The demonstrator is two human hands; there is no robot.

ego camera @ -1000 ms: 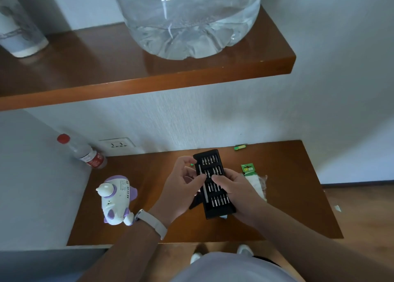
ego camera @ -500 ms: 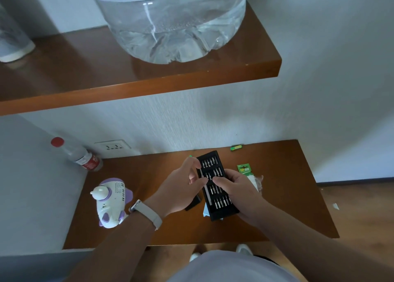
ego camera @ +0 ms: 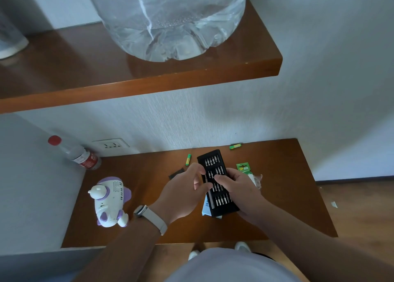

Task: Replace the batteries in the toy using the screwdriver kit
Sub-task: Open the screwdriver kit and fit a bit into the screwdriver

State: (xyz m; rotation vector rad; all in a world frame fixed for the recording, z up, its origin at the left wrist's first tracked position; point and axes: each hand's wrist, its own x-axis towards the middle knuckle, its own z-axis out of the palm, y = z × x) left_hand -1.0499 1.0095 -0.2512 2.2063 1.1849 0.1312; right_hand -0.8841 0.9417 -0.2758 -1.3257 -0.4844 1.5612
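Black bit tray [ego camera: 215,181] is gripped in the right hand [ego camera: 238,190] over the shelf [ego camera: 149,228]. The left hand [ego camera: 183,194] curls at its left edge, grip unclear. That hand has shifted, uncovering a green battery [ego camera: 188,159]. The toy [ego camera: 110,200] lies apart, left.

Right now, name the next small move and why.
Probably lift the slim silver driver out of the black bit tray: the right hand holds the tray, the left hand curls fingertips beside the driver, and the white-and-purple toy lies untouched.
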